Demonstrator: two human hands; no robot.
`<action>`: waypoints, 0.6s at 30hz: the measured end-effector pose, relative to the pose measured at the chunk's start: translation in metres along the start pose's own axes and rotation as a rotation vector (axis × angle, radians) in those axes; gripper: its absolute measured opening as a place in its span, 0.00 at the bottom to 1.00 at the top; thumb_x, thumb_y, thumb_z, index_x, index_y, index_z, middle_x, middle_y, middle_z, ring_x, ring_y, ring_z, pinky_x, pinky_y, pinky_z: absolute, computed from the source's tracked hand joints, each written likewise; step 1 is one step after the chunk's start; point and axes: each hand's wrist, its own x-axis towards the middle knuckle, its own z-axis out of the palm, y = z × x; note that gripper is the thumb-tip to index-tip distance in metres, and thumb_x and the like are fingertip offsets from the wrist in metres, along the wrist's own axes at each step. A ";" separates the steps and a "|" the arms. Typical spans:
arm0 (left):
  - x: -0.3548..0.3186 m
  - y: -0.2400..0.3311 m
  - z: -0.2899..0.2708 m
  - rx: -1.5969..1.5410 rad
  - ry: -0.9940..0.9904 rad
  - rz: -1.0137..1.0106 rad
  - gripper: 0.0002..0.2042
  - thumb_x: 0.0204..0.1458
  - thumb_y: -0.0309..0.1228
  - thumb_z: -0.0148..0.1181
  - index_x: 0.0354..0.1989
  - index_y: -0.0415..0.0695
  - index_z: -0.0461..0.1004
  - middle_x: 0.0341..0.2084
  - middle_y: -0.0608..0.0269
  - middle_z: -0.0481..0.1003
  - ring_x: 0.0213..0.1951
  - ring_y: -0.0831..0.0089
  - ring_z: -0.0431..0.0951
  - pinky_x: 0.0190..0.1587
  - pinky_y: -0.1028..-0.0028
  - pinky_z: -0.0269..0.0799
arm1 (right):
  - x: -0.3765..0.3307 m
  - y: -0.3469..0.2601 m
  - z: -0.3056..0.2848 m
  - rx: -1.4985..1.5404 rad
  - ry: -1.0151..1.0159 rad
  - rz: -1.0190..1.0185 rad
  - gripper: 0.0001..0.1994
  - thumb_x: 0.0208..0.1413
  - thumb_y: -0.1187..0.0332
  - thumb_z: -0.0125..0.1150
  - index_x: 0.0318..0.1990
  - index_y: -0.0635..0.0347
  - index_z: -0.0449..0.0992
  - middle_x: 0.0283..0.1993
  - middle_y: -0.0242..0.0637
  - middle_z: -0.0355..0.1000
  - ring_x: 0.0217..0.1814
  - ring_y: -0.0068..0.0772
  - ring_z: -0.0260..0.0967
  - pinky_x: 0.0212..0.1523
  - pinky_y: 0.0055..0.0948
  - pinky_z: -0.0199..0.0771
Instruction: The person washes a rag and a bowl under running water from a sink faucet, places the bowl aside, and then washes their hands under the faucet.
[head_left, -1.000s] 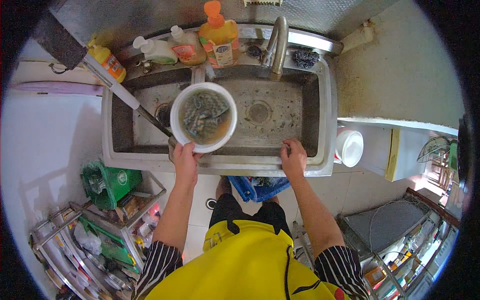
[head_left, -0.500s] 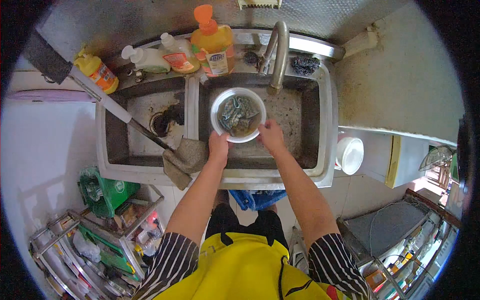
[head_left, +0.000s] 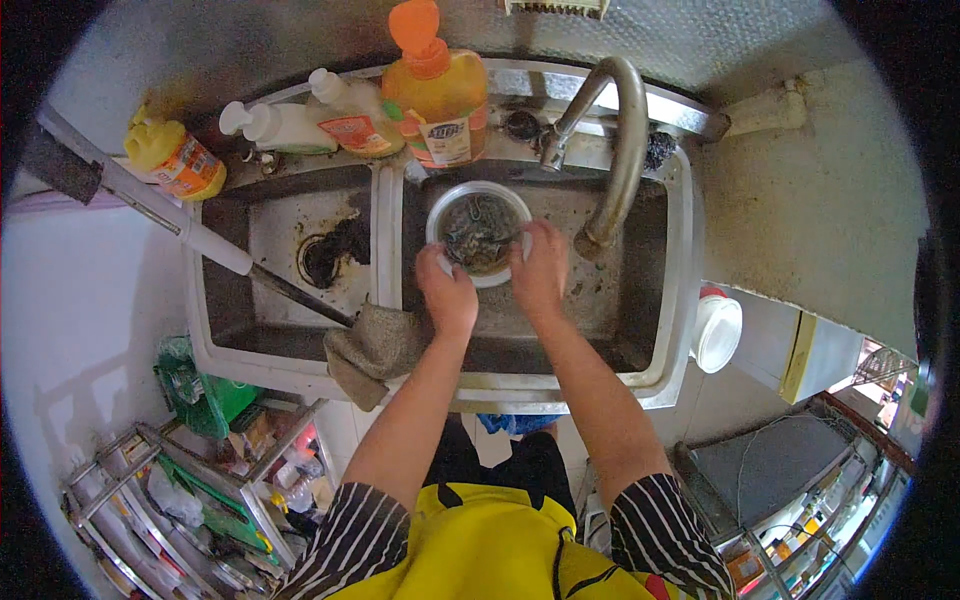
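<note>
A round, pale-rimmed bowl [head_left: 479, 187] is in the right basin [head_left: 625, 285] of a double metal sink. In it are dark grey, mottled, folded pieces [head_left: 478, 232] in murky liquid; I cannot tell what they are. My left hand [head_left: 449, 296] is closed on the near left of the rim. On the right side, my right hand [head_left: 540, 270] grips the rim, its fingers partly hidden. The curved metal faucet [head_left: 632, 140] stands just right of the bowl. Whether the bowl touches the basin floor cannot be seen.
Pump bottles [head_left: 435, 95] line the sink's back ledge, with a yellow bottle [head_left: 178, 160] at far left. A long pole [head_left: 215, 245] slants over the left basin. A grey-brown cloth [head_left: 375, 350] drapes over the front edge. Dark scourers lie behind the faucet. A white bucket [head_left: 717, 335] stands right.
Both hands have slid farther up the sides of the bowl. The pieces inside have shifted and look blurred. The whole view has moved, so the faucet appears farther right.
</note>
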 end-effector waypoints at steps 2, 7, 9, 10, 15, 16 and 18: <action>0.004 0.009 0.014 -0.004 -0.028 0.238 0.23 0.52 0.23 0.56 0.57 0.34 0.62 0.54 0.44 0.67 0.56 0.49 0.67 0.58 0.60 0.61 | 0.013 0.005 0.022 0.113 -0.048 -0.029 0.22 0.50 0.70 0.61 0.53 0.65 0.66 0.55 0.51 0.66 0.57 0.54 0.63 0.58 0.43 0.63; 0.039 0.028 0.048 -0.465 -0.223 -0.513 0.32 0.57 0.33 0.53 0.68 0.40 0.48 0.61 0.46 0.60 0.61 0.55 0.63 0.60 0.62 0.60 | 0.046 0.009 0.082 0.067 -0.236 0.291 0.24 0.51 0.60 0.59 0.52 0.65 0.68 0.49 0.58 0.71 0.55 0.60 0.66 0.55 0.47 0.65; 0.045 0.026 0.048 -0.705 -0.218 -0.661 0.30 0.59 0.40 0.53 0.66 0.43 0.51 0.58 0.49 0.63 0.56 0.57 0.67 0.54 0.60 0.67 | 0.043 0.009 0.087 0.161 -0.297 0.346 0.24 0.52 0.58 0.59 0.52 0.66 0.68 0.47 0.58 0.72 0.53 0.59 0.68 0.53 0.46 0.66; 0.045 0.031 0.045 -0.706 -0.223 -0.665 0.30 0.59 0.40 0.53 0.66 0.43 0.51 0.58 0.49 0.63 0.56 0.57 0.67 0.54 0.60 0.67 | 0.043 0.011 0.087 0.249 -0.351 0.406 0.25 0.52 0.56 0.58 0.52 0.66 0.68 0.44 0.58 0.73 0.51 0.59 0.69 0.52 0.46 0.67; 0.045 0.010 0.066 -0.908 -0.353 -0.749 0.24 0.60 0.46 0.50 0.60 0.47 0.57 0.53 0.51 0.66 0.52 0.55 0.69 0.42 0.53 0.73 | 0.030 0.010 0.092 0.650 -0.110 0.659 0.22 0.53 0.58 0.57 0.49 0.67 0.69 0.46 0.52 0.72 0.49 0.47 0.70 0.50 0.39 0.68; 0.042 0.015 0.068 -0.973 -0.368 -0.723 0.24 0.60 0.46 0.49 0.60 0.47 0.56 0.53 0.51 0.66 0.52 0.55 0.69 0.42 0.53 0.73 | 0.031 0.012 0.090 0.646 -0.105 0.662 0.22 0.53 0.58 0.57 0.49 0.67 0.69 0.46 0.52 0.72 0.49 0.47 0.70 0.50 0.39 0.68; 0.039 0.022 0.066 -0.784 -0.397 -0.883 0.24 0.62 0.45 0.46 0.59 0.43 0.59 0.54 0.51 0.66 0.52 0.55 0.69 0.46 0.56 0.72 | 0.033 0.020 0.082 0.551 -0.092 0.489 0.22 0.54 0.59 0.58 0.50 0.67 0.69 0.48 0.52 0.72 0.50 0.51 0.70 0.52 0.40 0.68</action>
